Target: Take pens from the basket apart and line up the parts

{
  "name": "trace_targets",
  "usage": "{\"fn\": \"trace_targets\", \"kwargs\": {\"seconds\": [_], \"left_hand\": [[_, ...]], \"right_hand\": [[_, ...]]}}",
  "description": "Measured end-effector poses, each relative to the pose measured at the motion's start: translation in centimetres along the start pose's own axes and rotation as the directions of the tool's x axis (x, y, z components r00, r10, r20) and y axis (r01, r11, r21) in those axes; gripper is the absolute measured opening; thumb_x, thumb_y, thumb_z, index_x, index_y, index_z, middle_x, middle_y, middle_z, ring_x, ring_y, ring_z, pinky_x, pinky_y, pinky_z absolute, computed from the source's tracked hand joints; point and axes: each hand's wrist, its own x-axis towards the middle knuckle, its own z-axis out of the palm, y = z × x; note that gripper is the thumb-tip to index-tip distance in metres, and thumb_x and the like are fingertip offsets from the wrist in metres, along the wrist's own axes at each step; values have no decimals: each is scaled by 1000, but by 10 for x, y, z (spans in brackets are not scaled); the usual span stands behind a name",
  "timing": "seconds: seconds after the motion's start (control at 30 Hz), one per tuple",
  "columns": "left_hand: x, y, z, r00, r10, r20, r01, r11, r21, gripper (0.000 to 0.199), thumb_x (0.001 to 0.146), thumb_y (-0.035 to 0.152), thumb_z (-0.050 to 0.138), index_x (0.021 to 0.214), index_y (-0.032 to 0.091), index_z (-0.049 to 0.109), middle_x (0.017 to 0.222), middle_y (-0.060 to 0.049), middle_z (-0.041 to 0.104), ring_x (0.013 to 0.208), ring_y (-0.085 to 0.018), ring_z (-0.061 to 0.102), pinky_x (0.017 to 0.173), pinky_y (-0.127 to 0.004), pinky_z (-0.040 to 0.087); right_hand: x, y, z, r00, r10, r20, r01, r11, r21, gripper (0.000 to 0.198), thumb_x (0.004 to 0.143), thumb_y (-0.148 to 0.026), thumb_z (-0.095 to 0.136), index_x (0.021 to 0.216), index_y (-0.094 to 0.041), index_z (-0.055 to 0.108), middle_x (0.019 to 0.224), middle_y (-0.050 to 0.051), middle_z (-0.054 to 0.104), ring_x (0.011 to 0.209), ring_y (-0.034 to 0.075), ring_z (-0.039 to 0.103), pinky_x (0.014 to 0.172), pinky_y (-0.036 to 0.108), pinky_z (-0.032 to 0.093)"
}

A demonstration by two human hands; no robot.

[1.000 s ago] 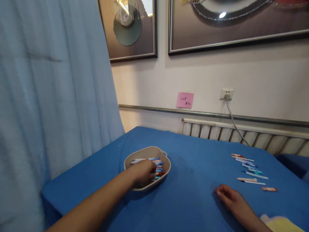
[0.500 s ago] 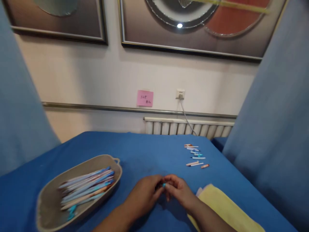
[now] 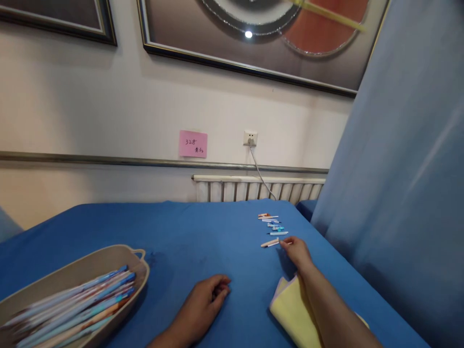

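Observation:
My right hand (image 3: 297,251) reaches over the far right of the blue-covered table, its fingertips pinched at the end of a beige pen part (image 3: 270,243) and thin white pieces. What sits between those fingertips is too small to make out. My left hand (image 3: 203,302) rests near the front middle with fingers curled and the thumb against them; anything inside is hidden. Behind the right hand lie a pale blue pen barrel (image 3: 278,234), small teal and blue pieces (image 3: 277,228), and brown and white pen parts (image 3: 266,216).
A grey-beige basket (image 3: 143,268) full of pens (image 3: 87,304) stands at the front left. A folded yellow cloth (image 3: 293,309) lies under my right forearm. The blue table cover (image 3: 174,232) extends toward a radiator (image 3: 232,191); a blue curtain (image 3: 406,169) hangs at the right.
My hands were together around a small teal piece and are now apart. The right hand has moved forward and right to the loose pen parts. The view has turned right.

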Motion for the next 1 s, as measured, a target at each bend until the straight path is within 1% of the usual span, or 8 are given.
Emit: {"fn": "trace_targets", "kwargs": {"seconds": [0.23, 0.37, 0.47, 0.53, 0.6, 0.7, 0.8, 1.0], "left_hand": [[1, 5, -3, 998, 11, 59, -11, 1000, 2, 24, 84, 35, 46, 96, 20, 61, 85, -1, 65, 77, -14, 57, 71, -23, 43], [0, 5, -3, 998, 8, 64, -8, 1000, 11, 22, 84, 34, 46, 93, 20, 60, 82, -1, 64, 75, -14, 56, 69, -23, 42], [1, 6, -3, 998, 5, 61, -6, 1000, 15, 21, 84, 32, 46, 93, 20, 60, 84, -1, 64, 76, -14, 56, 71, -23, 42], [2, 7, -3, 998, -1, 68, -1, 1000, 24, 20, 84, 32, 46, 93, 20, 60, 84, 0, 64, 76, -14, 56, 72, -23, 42], [3, 7, -4, 997, -7, 73, 4, 1000, 30, 20, 84, 32, 47, 92, 21, 60, 84, 0, 64, 77, -14, 57, 73, -23, 42], [4, 4, -4, 997, -11, 79, 10, 1000, 17, 20, 84, 33, 47, 92, 21, 61, 85, 0, 65, 78, -15, 57, 73, -24, 42], [5, 0, -3, 997, -12, 72, 12, 1000, -9, 21, 84, 34, 47, 95, 21, 61, 86, 0, 65, 78, -15, 57, 72, -23, 43], [6, -2, -1, 997, -22, 68, 24, 999, -24, 22, 84, 36, 48, 94, 22, 61, 86, -1, 66, 80, -15, 58, 73, -24, 44]], "right_hand": [[27, 14, -11, 999, 5, -33, -15, 958, -287, 29, 75, -42, 56, 89, -18, 67, 86, 13, 70, 83, 27, 65, 66, 33, 44], [24, 16, -10, 998, -66, -12, 57, 934, -352, 37, 80, -47, 50, 88, -16, 69, 85, 16, 69, 83, 28, 64, 70, 36, 44], [14, 8, -8, 986, -166, -28, 145, 920, -364, 40, 83, -46, 47, 102, -16, 67, 104, 17, 64, 97, 29, 58, 80, 38, 41], [5, -4, -4, 946, -325, 0, 306, 890, -337, 35, 83, -42, 51, 109, -23, 64, 117, 12, 59, 109, 27, 51, 89, 38, 35], [-4, -16, 2, 837, -541, 86, 542, 796, -268, 31, 82, -37, 56, 111, -28, 62, 122, 7, 57, 114, 26, 47, 93, 39, 31], [-11, -27, 12, 729, -637, 251, 683, 701, -205, 26, 80, -31, 60, 105, -29, 64, 114, 3, 61, 110, 23, 48, 93, 37, 28], [-10, -26, 15, 736, -601, 313, 671, 708, -220, 18, 82, -27, 58, 98, -28, 67, 103, 2, 65, 104, 20, 51, 90, 34, 29], [1, -14, 12, 793, -551, 259, 606, 751, -260, 17, 85, -24, 54, 95, -28, 67, 101, 2, 66, 101, 20, 53, 89, 34, 28]]}}
